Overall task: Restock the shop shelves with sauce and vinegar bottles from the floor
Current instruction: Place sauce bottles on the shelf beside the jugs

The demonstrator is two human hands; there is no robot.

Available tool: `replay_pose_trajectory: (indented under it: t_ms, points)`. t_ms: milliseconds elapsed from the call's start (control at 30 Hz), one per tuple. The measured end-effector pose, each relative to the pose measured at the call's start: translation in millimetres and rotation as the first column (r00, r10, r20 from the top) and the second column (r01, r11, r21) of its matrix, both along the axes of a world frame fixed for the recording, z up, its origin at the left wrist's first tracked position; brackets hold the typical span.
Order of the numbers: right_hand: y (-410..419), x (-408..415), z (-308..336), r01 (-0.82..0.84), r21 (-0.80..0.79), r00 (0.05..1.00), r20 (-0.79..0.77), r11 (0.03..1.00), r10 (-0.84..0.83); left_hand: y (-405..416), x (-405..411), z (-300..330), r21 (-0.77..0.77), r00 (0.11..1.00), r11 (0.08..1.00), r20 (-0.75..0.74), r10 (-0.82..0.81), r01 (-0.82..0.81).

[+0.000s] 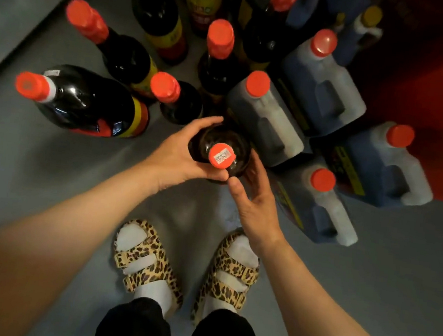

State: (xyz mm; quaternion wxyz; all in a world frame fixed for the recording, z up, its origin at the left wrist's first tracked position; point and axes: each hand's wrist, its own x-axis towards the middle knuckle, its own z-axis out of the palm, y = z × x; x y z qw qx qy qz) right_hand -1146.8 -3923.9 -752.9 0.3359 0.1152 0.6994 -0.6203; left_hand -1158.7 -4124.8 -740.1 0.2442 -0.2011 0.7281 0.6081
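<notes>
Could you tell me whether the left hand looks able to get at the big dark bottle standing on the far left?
Probably not yet: the left hand grips the stickered bottle; otherwise the big dark bottle's near side stands open.

Held bottle upright between left hand at 9 o'clock, right hand at 4. Standing bottles cluster 10 to 12 o'clock on floor. Handled jugs 1 to 3; feet at 6.

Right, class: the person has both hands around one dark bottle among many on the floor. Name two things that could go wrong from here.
1. The dark bottle looks smooth and glossy; the left hand and right hand hold it by the shoulder, so it might slip as it is lifted.
2. Neighbours stand close: the handled jug and small bottle could be knocked over.
</notes>
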Motion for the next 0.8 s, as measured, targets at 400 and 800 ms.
replay_pose_trajectory:
  t_ms: [400,800]
  points:
    - [-14.7,-4.0,44.3,0.141,-0.074,0.984,0.124,0.987,-0.132,3.1,-4.6,25.0,-0.030,0.983,0.987,0.094,0.158,-0.155]
    - [-57.7,-34.3,233.0,-0.099,-0.050,0.985,0.139,0.994,0.105,-29.5,3.1,225.8,0.047,0.870,0.906,0.304,0.388,-0.420]
